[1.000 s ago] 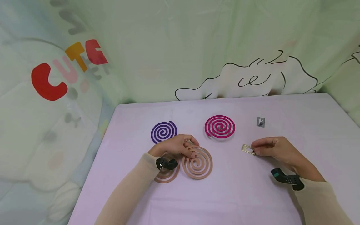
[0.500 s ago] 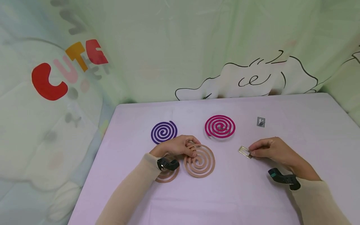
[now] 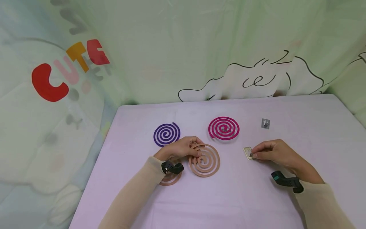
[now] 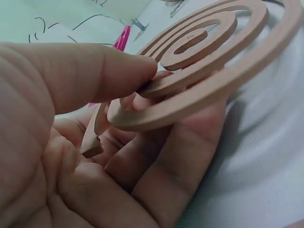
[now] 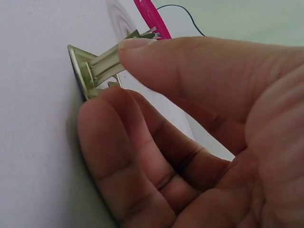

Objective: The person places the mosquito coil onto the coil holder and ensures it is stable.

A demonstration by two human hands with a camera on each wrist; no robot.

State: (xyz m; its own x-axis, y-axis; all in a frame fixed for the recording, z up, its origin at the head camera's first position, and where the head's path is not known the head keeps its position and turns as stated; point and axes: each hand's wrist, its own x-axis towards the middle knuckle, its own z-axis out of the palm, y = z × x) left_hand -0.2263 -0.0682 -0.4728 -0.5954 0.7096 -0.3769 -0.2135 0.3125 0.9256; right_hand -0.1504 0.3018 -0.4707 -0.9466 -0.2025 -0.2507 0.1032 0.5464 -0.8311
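Coil in tan's pinched by the left hand, and the right hand is pinching a little metal stand.

R hand pinches metal pc nr tbl.

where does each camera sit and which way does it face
Head: on the head, facing forward and down at the table; both sleeves, left hand and right hand show.
Left wrist: on that wrist, looking at the brown coil the left hand pinches; thumb and fingers show.
Right wrist: on that wrist, looking at the metal piece the right hand pinches; thumb and fingers show.
Shared: the pink coil, edge-on in both wrist views.
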